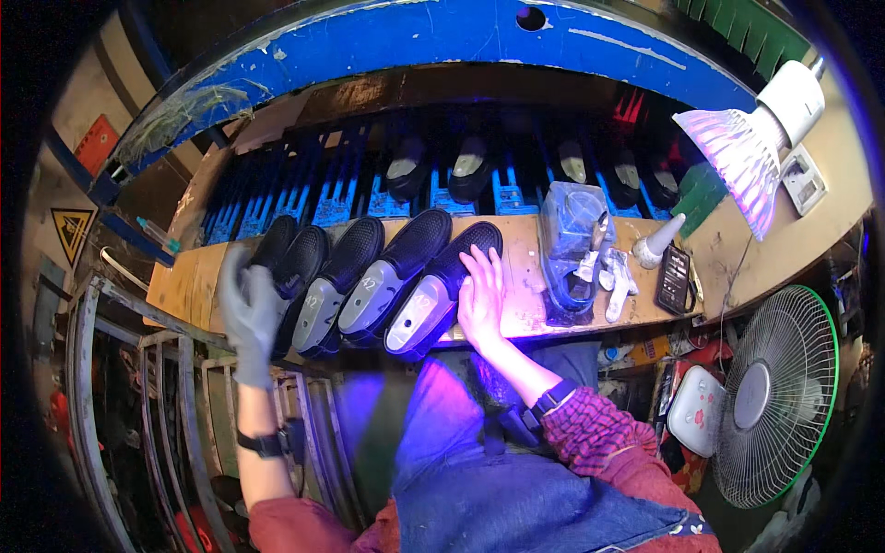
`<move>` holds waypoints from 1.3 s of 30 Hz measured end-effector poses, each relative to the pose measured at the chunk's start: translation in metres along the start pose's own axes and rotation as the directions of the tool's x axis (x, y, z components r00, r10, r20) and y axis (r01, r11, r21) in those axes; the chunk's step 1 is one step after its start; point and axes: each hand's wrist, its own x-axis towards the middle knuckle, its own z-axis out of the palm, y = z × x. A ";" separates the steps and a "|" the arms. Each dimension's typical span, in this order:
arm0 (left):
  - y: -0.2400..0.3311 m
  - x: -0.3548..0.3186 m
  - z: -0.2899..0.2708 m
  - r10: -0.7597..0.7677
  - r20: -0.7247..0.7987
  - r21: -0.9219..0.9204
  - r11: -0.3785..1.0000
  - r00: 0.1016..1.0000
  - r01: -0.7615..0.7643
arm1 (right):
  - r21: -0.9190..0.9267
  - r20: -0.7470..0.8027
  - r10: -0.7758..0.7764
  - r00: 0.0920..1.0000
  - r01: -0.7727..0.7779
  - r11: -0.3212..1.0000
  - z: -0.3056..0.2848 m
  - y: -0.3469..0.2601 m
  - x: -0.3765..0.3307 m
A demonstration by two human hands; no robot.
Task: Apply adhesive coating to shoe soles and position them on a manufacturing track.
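Observation:
Several black shoes with textured toes stand side by side on grey shoe lasts along the wooden bench, toes pointing away. My right hand, bare, lies on the side of the rightmost shoe with its fingers spread. At the row's left end is my left hand in a grey glove, slightly blurred, its fingers stretched upward beside the leftmost shoe and partly covering it. Between the hands are a middle shoe and its neighbour.
Behind the bench runs a blue-slatted rack carrying more lasted shoes. To the right are a clear plastic container, a brush, a white nozzle, a phone, a lamp and a fan. A metal frame stands left.

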 end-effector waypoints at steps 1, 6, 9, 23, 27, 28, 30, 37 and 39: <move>0.048 -0.011 0.007 0.038 0.171 -0.026 0.999 0.985 -0.034 | -0.015 0.001 0.004 1.000 -0.004 1.000 -0.004 0.005 -0.001; 0.122 -0.069 0.067 0.479 0.477 0.062 0.818 0.737 -0.572 | 0.132 -0.033 0.146 0.989 -0.140 0.981 -0.011 0.016 0.017; 0.109 -0.085 0.107 0.370 0.556 0.153 0.835 0.744 -0.529 | 0.174 -0.040 0.415 0.909 -0.402 0.899 -0.010 0.034 0.049; 0.130 -0.076 0.128 0.506 0.177 0.073 0.849 0.844 -0.524 | 0.254 -0.179 -0.161 0.971 0.204 0.946 -0.106 -0.103 0.094; 0.143 -0.068 0.165 -0.072 0.520 -0.843 0.114 0.851 0.525 | 0.213 -0.166 -0.330 0.929 0.360 0.908 -0.104 -0.106 0.082; 0.140 -0.068 0.169 -0.090 0.460 -0.862 0.193 0.883 0.469 | 0.244 -0.053 -0.388 0.920 0.388 0.889 -0.115 -0.101 0.087; 0.123 -0.069 0.179 -0.081 0.479 -0.804 0.358 0.874 0.475 | 0.395 0.125 -0.400 0.908 0.325 0.860 -0.143 -0.081 0.092; 0.044 -0.078 0.153 0.619 0.472 -0.430 0.783 0.627 -0.449 | 0.196 -0.039 0.294 0.955 -0.282 0.939 -0.217 0.035 0.075; 0.022 -0.087 0.161 0.549 0.504 -0.410 0.831 0.667 -0.375 | -0.353 0.084 0.241 0.967 -0.197 0.915 -0.211 0.039 0.079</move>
